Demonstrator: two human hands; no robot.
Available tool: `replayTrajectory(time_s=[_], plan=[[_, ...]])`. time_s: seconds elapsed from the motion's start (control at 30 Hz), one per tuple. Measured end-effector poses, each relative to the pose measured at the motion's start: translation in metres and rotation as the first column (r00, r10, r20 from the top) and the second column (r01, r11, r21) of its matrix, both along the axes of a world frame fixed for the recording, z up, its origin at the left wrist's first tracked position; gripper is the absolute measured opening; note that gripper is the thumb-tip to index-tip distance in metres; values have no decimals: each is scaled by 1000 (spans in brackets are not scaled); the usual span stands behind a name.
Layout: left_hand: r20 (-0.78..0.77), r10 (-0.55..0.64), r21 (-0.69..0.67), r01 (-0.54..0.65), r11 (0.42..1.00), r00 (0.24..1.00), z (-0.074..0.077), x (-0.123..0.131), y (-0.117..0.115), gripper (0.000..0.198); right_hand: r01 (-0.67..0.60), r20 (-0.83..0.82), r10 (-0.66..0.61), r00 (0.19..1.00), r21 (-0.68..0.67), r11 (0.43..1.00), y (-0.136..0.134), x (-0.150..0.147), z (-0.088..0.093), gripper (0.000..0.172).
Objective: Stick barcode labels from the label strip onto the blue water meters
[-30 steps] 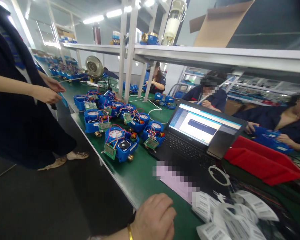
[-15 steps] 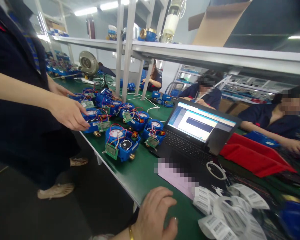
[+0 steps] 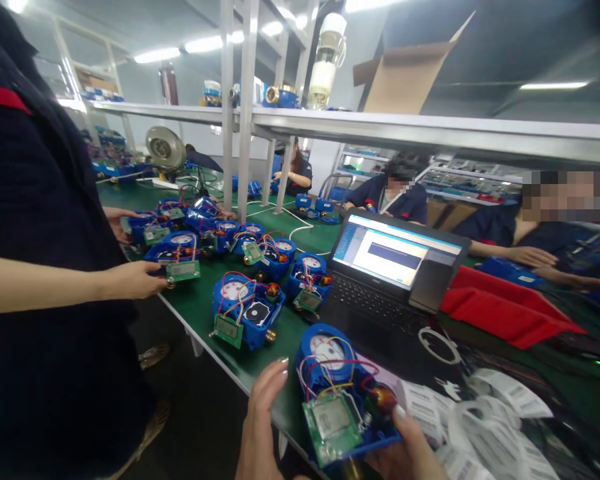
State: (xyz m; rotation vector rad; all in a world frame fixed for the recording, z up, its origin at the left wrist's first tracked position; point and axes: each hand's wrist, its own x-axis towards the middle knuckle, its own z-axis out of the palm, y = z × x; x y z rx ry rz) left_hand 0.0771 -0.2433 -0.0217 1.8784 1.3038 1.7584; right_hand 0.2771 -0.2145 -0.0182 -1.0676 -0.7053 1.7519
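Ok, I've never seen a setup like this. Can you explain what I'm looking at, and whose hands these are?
There's no machine here: these are a person's bare hands, seen from one camera worn on their head, looking forward and down. The right hand holds a blue unit with a dial, loose wires and a small circuit board. The left hand is open beside it. On the green table are similar units, a laptop, barcode labels and a red bin. The hand farther left belongs to a co-worker.
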Motion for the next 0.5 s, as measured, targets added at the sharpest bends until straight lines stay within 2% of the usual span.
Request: replayTrajectory(time_s=[0.07, 0.17, 0.27, 0.37, 0.43, 0.5], plan=[[5, -31, 20, 30, 999, 1000, 6, 1, 7, 86, -3, -134, 0, 991, -20, 1000, 9, -11, 7, 60], [-33, -80, 48, 81, 996, 996, 11, 3, 20, 86, -43, -114, 43, 993, -1, 999, 17, -16, 18, 61], [-96, -89, 45, 94, 995, 991, 7, 2, 30, 84, -145, -11, 146, 989, 38, 989, 11, -7, 25, 70], [-127, -68, 45, 74, 996, 990, 1, 0, 37, 84, -205, 206, 182, 962, 97, 974, -8, 20, 37, 72], [-133, -66, 29, 70, 997, 989, -2, -2, 40, 86, -174, 414, 74, 907, 211, 962, -20, 52, 50, 65], [-128, -77, 17, 80, 997, 989, -4, -3, 43, 87, -75, 595, -153, 789, 340, 937, -22, 95, 64, 58]])
